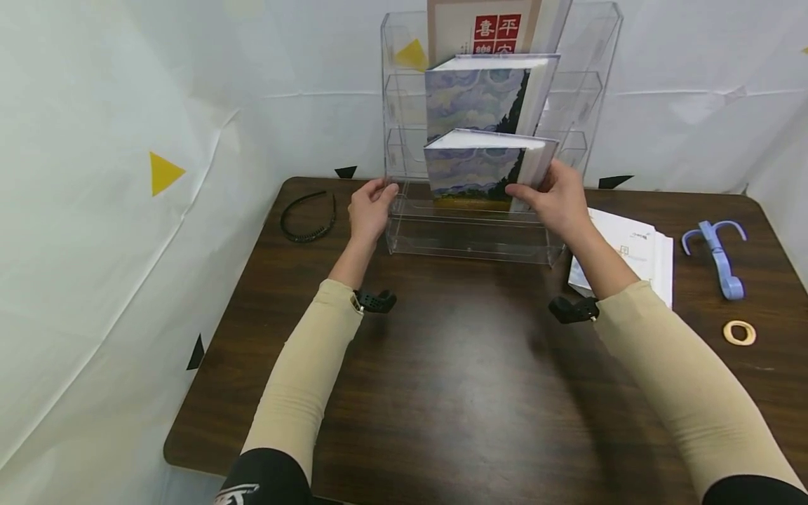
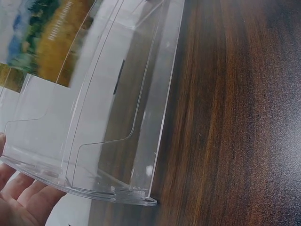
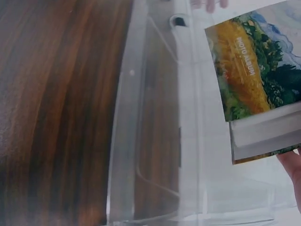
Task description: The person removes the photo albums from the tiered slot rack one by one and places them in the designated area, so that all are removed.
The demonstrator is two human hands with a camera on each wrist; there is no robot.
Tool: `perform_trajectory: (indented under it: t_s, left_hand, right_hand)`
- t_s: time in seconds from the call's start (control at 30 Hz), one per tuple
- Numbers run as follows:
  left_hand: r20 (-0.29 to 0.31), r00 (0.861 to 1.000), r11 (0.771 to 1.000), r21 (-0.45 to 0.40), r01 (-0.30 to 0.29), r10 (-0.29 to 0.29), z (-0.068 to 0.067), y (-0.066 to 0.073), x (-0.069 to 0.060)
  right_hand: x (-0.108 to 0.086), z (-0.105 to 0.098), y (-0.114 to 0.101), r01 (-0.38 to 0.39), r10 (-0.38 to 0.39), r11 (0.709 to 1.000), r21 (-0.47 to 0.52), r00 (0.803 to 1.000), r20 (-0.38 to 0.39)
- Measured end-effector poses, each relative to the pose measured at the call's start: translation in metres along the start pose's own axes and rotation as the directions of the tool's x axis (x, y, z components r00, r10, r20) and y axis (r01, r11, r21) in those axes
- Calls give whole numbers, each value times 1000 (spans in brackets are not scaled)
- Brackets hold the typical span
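Observation:
A clear tiered rack stands at the table's back, its side panel showing in the left wrist view. My left hand grips its left edge, fingers behind the panel. With my right hand I pinch the right side of the lower photo album, thumb on its painted cover; the same album appears tilted in the right wrist view, where only part of the hand shows. Behind it, a similar album sits one tier up, below a book with red squares.
On the right, white books lie partly behind my right forearm, beside a blue hook-shaped item and a cream ring. A black headband rests left of the rack. White sheeting hangs behind the table.

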State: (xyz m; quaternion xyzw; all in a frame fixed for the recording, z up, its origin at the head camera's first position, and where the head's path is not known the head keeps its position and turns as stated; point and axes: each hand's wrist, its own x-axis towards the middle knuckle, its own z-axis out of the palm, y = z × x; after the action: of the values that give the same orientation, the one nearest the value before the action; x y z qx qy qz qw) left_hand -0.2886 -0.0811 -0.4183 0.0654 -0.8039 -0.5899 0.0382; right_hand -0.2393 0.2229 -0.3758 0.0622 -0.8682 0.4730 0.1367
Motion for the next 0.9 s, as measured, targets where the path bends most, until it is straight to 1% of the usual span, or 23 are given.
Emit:
perform_trajectory:
  t_s: [0.1,0.17,0.2,0.23,0.27,0.33,0.37,0.43,0.47,0.57,0.63,0.73,0.77,0.83,0.9]
  left_hand:
    - [-10,1000,1000,7,-13,13,0,0,0]
    - [-10,1000,1000,8,-18,18,0,0,0]
    - [-9,1000,1000,6,-17,17,-1,0,0]
    - [-8,1000,1000,5,-15,15,-1,0,0]
    - [-6,1000,1000,6,-12,12,-1,0,0]
    - [-5,1000,1000,9,-4,4,-1,0,1]
    - [-6,1000,1000,13,-2,2,-1,0,1]
    - [-4,1000,1000,17,2,-2,-2,0,1]
    - [-7,1000,1000,22,2,-2,-2,0,1]
    - [-11,1000,1000,23,-2,3,-2,0,2]
    - [-12,1000,1000,22,-2,3,-2,0,2]
    - [-5,1000,1000,7,-2,2,-2,0,2]
    - [-2,1000,1000,3,-2,2,-2,-1,1]
    - [5,1000,1000,-6,-1,1,-1,-1,1]
    - [7,1000,1000,-12,-2,2,-1,-1,1]
  right_hand:
    - [-2,-6,-6,28,-26,998,53,999,-41]
    - [-4,-13,-9,64,-52,988,142,995,-82]
    - [-6,-16,-10,79,-60,976,201,993,-99]
    - [-8,-20,-11,91,-61,959,269,991,-118]
    - [-11,-25,-12,108,-65,935,339,989,-135]
    - [-18,-33,-13,126,-59,875,468,986,-155]
    - [-22,-38,-14,127,-49,843,523,986,-162]
    - [-33,-47,-15,122,-22,791,600,985,-171]
    - [-39,-52,-15,114,-6,773,624,985,-173]
    - [-58,-65,-14,80,49,734,674,984,-171]
    - [-73,-74,-11,50,81,720,692,984,-155]
    - [-96,-86,-1,-15,146,678,735,983,-115]
    - [-104,-90,4,-41,169,657,753,981,-95]
    - [-121,-99,15,-100,212,591,801,977,-35]
    - [-138,-109,28,-182,266,540,822,963,38]
